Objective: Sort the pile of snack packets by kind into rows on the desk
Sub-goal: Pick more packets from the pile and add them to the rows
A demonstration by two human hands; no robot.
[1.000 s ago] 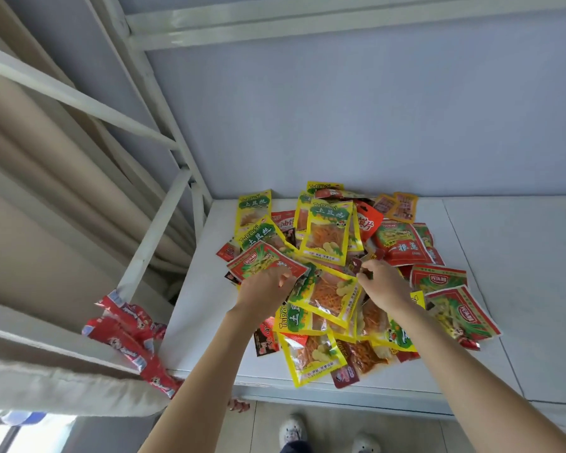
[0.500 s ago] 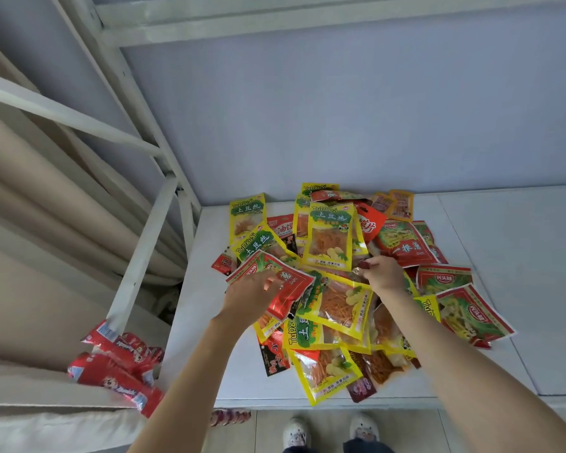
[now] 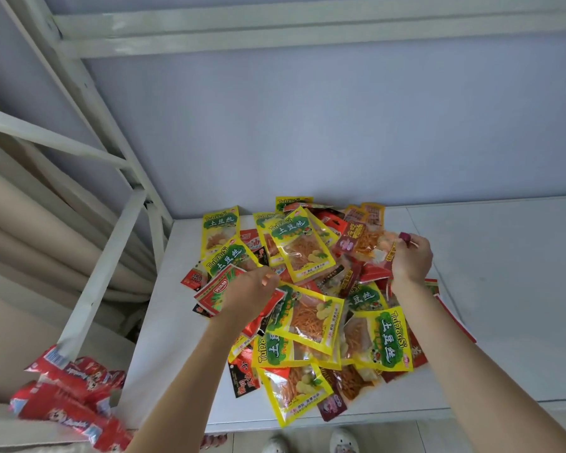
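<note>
Right hand [image 3: 409, 258] is now lifting a clear orange-filled snack packet [image 3: 368, 243] off the pile, fingers pinching it; left hand [image 3: 252, 291] is still gripping a red-and-green foil packet [image 3: 214, 291] w/ curled fingers.

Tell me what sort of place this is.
Probably a dorm room: a white desk tucked under a white metal bunk-bed frame, with a beige curtain hanging beside it and a pile of snack packets on top.

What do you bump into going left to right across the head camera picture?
Red packets off the desk → white ladder rail → left hand → right hand → bare desk.
</note>
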